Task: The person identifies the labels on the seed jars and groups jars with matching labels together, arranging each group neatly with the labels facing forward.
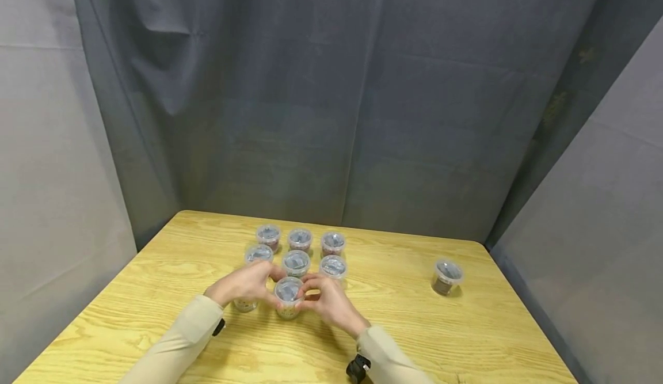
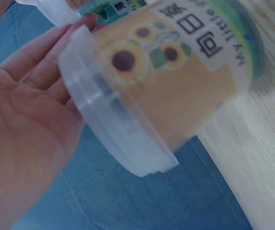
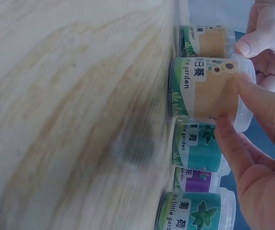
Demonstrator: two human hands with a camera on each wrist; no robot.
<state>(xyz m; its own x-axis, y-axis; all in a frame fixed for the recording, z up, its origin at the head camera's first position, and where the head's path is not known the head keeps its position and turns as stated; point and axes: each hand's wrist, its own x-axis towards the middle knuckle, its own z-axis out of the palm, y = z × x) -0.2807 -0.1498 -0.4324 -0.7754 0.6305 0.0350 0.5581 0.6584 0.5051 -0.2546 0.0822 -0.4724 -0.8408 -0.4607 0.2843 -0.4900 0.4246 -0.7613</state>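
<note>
A clear-lidded plastic cup (image 1: 288,297) with a peach sunflower label stands at the front of a group of similar cups. My right hand (image 1: 331,303) pinches it near the lid, thumb on one side and fingers on the other, as the right wrist view shows. My left hand (image 1: 247,282) reaches in from the left, its thumb and forefinger spread around the same cup at lid height. Under the left palm stands another sunflower cup (image 2: 175,72), large in the left wrist view, with the fingers (image 2: 41,57) stretched out past it.
Behind the hands, more lidded cups stand in rows, including mint-labelled ones (image 3: 199,143) and a purple-labelled one (image 3: 197,179). A single cup (image 1: 447,277) stands apart at the right on the wooden table (image 1: 466,326). A dark curtain (image 1: 311,113) hangs behind the table.
</note>
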